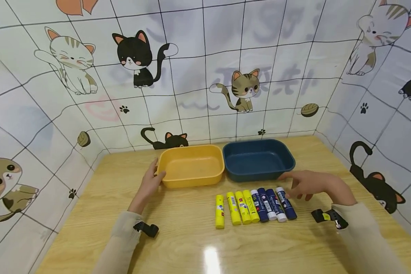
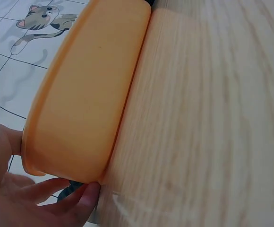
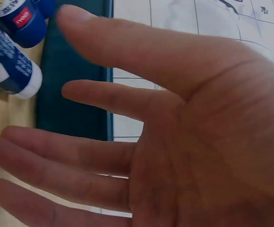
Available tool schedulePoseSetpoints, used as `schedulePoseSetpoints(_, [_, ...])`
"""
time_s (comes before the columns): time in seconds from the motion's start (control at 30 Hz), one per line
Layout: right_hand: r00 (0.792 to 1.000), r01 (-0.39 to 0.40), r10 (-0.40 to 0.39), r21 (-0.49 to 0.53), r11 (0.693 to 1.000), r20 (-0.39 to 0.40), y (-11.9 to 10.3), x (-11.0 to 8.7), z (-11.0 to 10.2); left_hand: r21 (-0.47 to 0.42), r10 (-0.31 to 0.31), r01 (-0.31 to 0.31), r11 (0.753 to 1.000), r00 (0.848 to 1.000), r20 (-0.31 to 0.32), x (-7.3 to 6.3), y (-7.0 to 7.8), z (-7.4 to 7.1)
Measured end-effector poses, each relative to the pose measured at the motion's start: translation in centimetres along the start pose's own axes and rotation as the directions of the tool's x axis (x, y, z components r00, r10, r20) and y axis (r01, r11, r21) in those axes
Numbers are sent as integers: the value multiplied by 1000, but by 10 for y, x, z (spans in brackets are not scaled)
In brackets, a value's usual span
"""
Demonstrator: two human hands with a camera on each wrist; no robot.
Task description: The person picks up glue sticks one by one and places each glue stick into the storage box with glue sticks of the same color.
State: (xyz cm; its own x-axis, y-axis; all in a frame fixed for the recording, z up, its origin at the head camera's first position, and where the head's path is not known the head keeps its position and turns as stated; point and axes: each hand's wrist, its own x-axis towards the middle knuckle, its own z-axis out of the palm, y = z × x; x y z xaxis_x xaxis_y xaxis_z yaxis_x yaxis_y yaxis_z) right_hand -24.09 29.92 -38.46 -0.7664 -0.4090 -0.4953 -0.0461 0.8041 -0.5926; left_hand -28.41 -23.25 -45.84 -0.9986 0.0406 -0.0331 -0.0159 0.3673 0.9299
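Note:
My left hand (image 1: 150, 182) grips the left end of a yellow plastic bin (image 1: 191, 183); in the left wrist view its thumb goes over the rim and the fingers lie against the outer end wall (image 2: 75, 165). My right hand (image 1: 309, 183) hovers with spread fingers at the front right corner of a dark blue bin (image 1: 257, 177), holding nothing. Just left of it is a row of glue sticks lying on the table: several dark blue ones (image 1: 286, 204), then yellow ones (image 1: 242, 207). One yellow glue stick (image 1: 220, 212) lies slightly apart at the left end.
Both bins stand side by side on a light wooden table (image 1: 178, 239), near the back. A white cloth (image 1: 191, 95) with cat drawings and grid lines hangs behind and on both sides. Black wrist cameras (image 1: 146, 229) are strapped over the sleeves.

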Motion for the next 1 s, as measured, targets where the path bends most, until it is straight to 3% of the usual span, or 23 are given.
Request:
schedulePoseSetpoints(0.5, [998,-8,7,18,1000,58,7,20,11,-21,-6,6,1000,1000,-15,-4,2,1])
schedulePoseSetpoints(1.0, [998,-29,25,68,997,61,9,23,14,-48,-26,25,999,999,-31,-1,2,0])
